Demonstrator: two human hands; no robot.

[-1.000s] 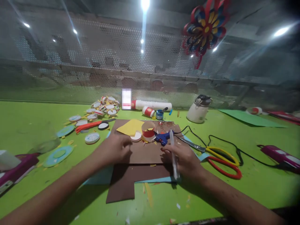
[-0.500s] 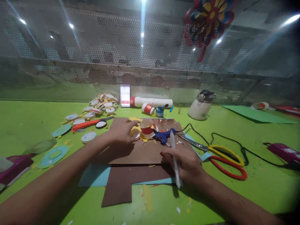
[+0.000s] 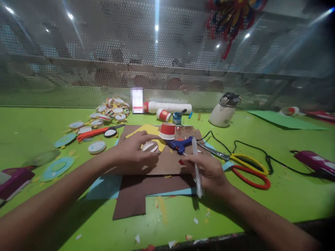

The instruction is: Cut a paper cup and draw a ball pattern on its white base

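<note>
My left hand reaches over the brown board, its index finger and thumb on either side of a round white paper disc. Under its fingers lies a piece of yellow paper. Just beyond the fingertips a cut red-and-white paper cup stands on the board. A blue glue gun rests beside the cup. In my right hand is a long translucent white stick, held nearly upright. A small red bit shows at that hand's fingertips.
Large scissors with yellow and red handles lie right of the board. Behind them stand a white kettle-like container and a black cord. A pile of paper discs and an orange cutter are at left.
The cup piece has shifted away from me and stands more upright. My left fingers have moved to the white disc. My right hand keeps the stick, and the view has tipped slightly downward.
</note>
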